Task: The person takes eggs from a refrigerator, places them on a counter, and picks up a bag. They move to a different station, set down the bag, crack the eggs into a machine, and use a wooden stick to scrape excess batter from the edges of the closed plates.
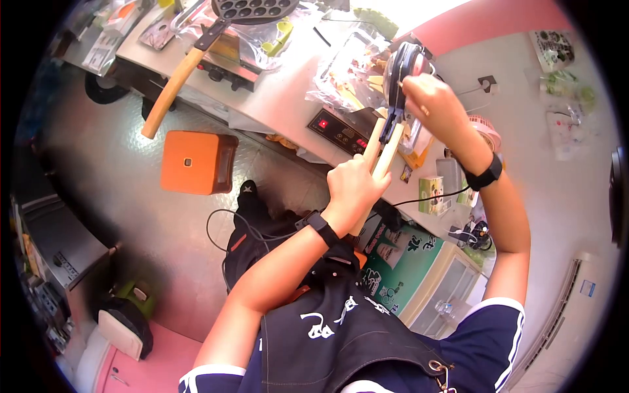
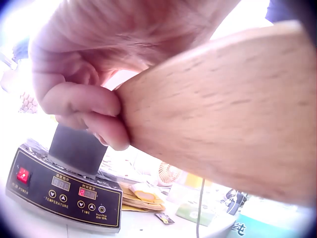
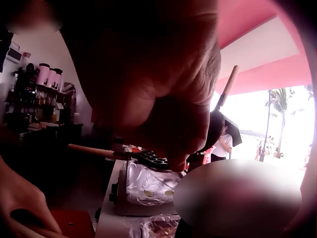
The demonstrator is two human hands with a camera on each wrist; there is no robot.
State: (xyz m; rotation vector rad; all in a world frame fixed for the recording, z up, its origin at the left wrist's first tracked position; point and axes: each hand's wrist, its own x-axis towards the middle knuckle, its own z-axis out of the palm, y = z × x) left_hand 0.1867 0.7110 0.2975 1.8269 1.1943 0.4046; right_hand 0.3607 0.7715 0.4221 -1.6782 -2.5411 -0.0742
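My left hand (image 1: 354,187) grips the pale wooden handles (image 1: 388,154) of a dark hinged pan (image 1: 397,75). The two handles lie in a narrow V, and the pan stands edge-up over the counter. In the left wrist view, the fingers (image 2: 94,106) curl around a broad wooden handle (image 2: 223,104). My right hand (image 1: 429,101) is at the pan's side with its fingers bent. A pinkish rounded thing (image 1: 420,63) shows just beyond it. In the right wrist view that hand (image 3: 158,109) is dark; I cannot tell what it holds.
A control box (image 1: 339,131) with lit displays sits on the counter (image 1: 278,105) below the pan. Another pan (image 1: 255,8) with round hollows lies at the back left, its wooden handle (image 1: 173,92) jutting past the edge. An orange box (image 1: 188,162) stands lower left.
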